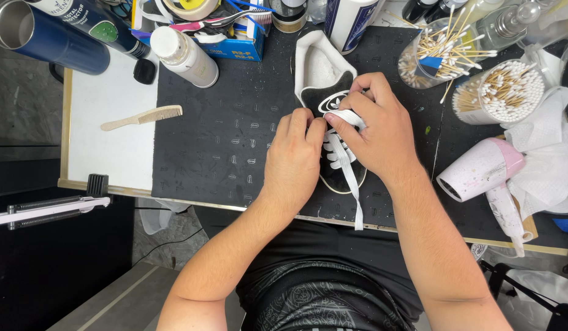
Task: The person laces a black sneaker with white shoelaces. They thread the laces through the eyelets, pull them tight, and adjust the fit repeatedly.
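From the head camera, a black sneaker (330, 92) lies mid-mat, toe toward the near table edge. The left hand (294, 156) presses on its laces, fingertips pinching; the right hand (376, 125) pinches the white shoelace (351, 178), whose tail hangs over the edge at six o'clock. Bare black mat (216, 135) lies open at nine o'clock; cotton-swab jars (498, 92) and a pink hair dryer (483, 171) crowd three o'clock.

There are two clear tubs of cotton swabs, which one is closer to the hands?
The upper-left tub, holding wooden-stick swabs with a blue piece among them; it sits nearer the right hand than the lower-right tub.
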